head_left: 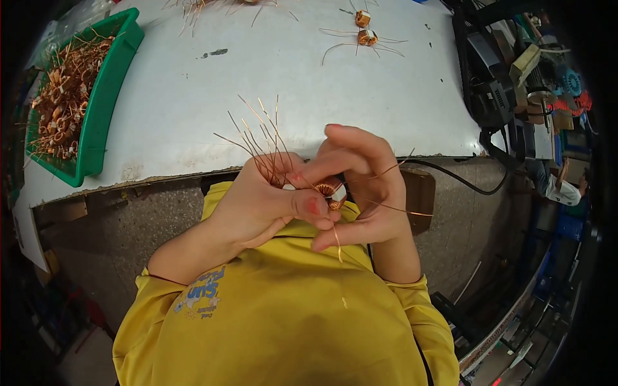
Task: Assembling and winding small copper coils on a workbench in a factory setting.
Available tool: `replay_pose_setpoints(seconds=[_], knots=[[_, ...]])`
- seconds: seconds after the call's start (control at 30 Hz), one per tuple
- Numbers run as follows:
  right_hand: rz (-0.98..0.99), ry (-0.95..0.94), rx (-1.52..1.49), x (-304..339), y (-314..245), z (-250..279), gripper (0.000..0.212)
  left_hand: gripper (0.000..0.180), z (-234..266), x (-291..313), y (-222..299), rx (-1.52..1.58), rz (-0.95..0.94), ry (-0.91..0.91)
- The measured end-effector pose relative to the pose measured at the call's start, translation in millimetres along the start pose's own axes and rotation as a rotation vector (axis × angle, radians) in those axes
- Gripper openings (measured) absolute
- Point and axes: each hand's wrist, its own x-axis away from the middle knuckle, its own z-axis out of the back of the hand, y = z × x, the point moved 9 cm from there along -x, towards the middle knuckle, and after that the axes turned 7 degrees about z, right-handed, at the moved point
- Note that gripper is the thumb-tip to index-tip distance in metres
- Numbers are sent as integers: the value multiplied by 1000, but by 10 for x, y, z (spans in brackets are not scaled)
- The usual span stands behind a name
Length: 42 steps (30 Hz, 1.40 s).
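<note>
In front of my chest, both hands are gathered at a small ring coil (331, 191) wound with copper wire, with a white piece on its side. My left hand (251, 202) is closed, its thumb and fingers pinching the coil's left side. Several long copper wires (270, 138) fan upward out of that hand; a bit of white shows at their base, mostly hidden by fingers. My right hand (380, 186) curls around the coil's right side, one finger reaching across its top and the thumb below. Loose wire ends stick out past the right fingers, and another hangs downward.
A green tray (109, 103) heaped with copper-wired coils stands on the white table (212, 83) at left. Two wound coils (367, 37) lie at the far right, more wires at the far edge. Dark equipment (492, 96) and a black cable (476, 191) are on the right.
</note>
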Motion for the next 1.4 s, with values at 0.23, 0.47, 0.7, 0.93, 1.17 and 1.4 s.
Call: replay_pose_setpoints(seconds=[0.23, 0.47, 0.7, 0.93, 1.17, 1.4], knots=[[144, 273, -547, 134, 117, 142, 88, 24, 49, -35, -63, 18, -60, -34], [-129, 477, -385, 154, 205, 143, 85, 24, 20, 9, 48, -72, -158, 146], [-33, 177, -38, 59, 107, 39, 50, 23, -29, 126, 229, -664, -384, 219], [53, -31, 229, 55, -180, 56, 23, 21, -179, 140, 30, -712, -332, 66], [99, -20, 91, 233, -386, 43, 14, 25, -299, 161, -230, -534, -289, -160], [51, 383, -21, 446, -699, 877, 12, 29, -103, 388, -214, -385, -171, -159]])
